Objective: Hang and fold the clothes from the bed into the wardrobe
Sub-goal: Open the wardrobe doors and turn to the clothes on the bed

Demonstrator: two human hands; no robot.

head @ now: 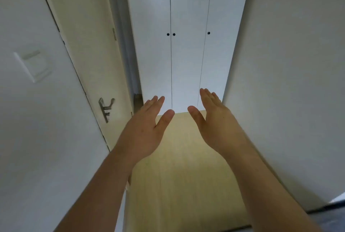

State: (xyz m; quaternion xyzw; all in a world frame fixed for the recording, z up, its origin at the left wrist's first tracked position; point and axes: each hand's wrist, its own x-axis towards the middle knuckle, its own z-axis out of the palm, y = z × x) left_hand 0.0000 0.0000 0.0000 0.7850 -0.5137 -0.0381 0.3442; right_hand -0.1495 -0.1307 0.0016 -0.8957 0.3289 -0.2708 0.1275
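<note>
Both hands reach forward and hold nothing: the left hand (pixel 143 131) and right hand (pixel 214 119) have straight fingers lying close together, thumbs spread inward. The white wardrobe (pixel 186 63) stands at the far centre, doors closed, black knobs (pixel 168 34) showing. An open door (pixel 89 54) stands left of the wooden floor (pixel 183 175)

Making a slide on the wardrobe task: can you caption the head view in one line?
Open and empty, the left hand and right hand held out before the closed white wardrobe.
</note>
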